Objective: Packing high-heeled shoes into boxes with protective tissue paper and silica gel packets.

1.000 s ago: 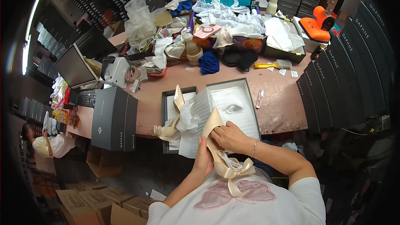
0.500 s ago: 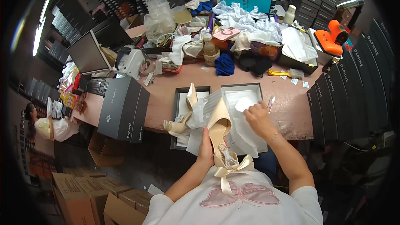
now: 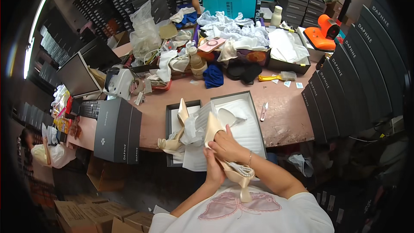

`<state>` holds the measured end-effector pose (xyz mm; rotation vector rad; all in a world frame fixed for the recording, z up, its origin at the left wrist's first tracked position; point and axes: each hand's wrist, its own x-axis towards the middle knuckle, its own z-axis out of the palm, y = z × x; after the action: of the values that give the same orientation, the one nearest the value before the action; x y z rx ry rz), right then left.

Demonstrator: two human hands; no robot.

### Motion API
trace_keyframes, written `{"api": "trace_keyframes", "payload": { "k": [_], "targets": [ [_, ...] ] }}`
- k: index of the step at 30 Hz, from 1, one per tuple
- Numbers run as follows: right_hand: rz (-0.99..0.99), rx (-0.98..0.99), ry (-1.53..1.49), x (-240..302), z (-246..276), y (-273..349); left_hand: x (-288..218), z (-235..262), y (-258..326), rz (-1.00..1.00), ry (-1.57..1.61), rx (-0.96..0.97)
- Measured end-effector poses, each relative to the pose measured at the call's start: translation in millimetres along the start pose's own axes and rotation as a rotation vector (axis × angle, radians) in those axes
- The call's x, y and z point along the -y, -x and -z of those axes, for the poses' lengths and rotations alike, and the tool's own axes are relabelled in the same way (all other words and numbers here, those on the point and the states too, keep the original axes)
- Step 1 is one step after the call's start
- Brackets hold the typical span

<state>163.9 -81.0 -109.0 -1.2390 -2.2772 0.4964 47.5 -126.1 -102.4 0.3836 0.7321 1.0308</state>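
Both hands clamp one cream heeled shoe [image 3: 217, 140] at the near table [image 3: 282, 116] edge, over the open shoebox [image 3: 248, 123]. Left hand [image 3: 213, 170] wraps the rear part from below, fingers closed around it, near the bow with pearl strand [image 3: 241, 173]. Right hand [image 3: 226, 146] closed over the middle of the shoe from the right, thumb on top; bracelet on that wrist. Shoe toe points up and away, tilted, heel end toward the body.

White tissue paper [image 3: 196, 131] bunched just left of the shoe, spilling over the box lid [image 3: 174, 125]. Second cream shoe [image 3: 174, 140] stands on the lid's left part, toe up, leaning. White insert [image 3: 226, 115] lies in the shoebox. Small knife [image 3: 263, 111] on the table just right of the shoebox. Grey closed box [image 3: 117, 131] stands at the left table edge. Clutter of cloths, bottle, blue rag at the far side. Another person [image 3: 43, 153] low at far left.
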Motion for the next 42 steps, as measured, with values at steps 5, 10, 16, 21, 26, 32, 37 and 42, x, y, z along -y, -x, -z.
{"api": "trace_keyframes", "payload": {
  "k": [5,10,16,21,26,32,37,42],
  "targets": [
    [-0.233,0.044,-0.332,26,8,-7,-34,25,0,-0.003,-0.294,-0.034],
    [-0.227,0.084,-0.288,44,0,7,-52,26,-48,0.041,-0.328,0.031],
    [-0.141,0.094,-0.288,51,-8,-6,-63,26,-38,-0.100,-0.305,-0.018],
    [-0.132,0.066,-0.367,54,-10,-9,-67,18,-30,-0.143,-0.331,0.009],
    [-0.097,0.012,-0.468,63,3,8,-74,4,-23,-0.081,-0.392,0.089],
    [-0.264,0.409,-0.211,55,20,16,-50,18,-33,-0.015,-0.274,0.095],
    [-0.082,0.007,-0.297,55,-13,5,-78,13,-34,0.014,-0.338,0.145],
    [0.028,0.258,-0.532,71,12,41,-87,30,-38,0.093,-0.369,0.248]
  ]
}}
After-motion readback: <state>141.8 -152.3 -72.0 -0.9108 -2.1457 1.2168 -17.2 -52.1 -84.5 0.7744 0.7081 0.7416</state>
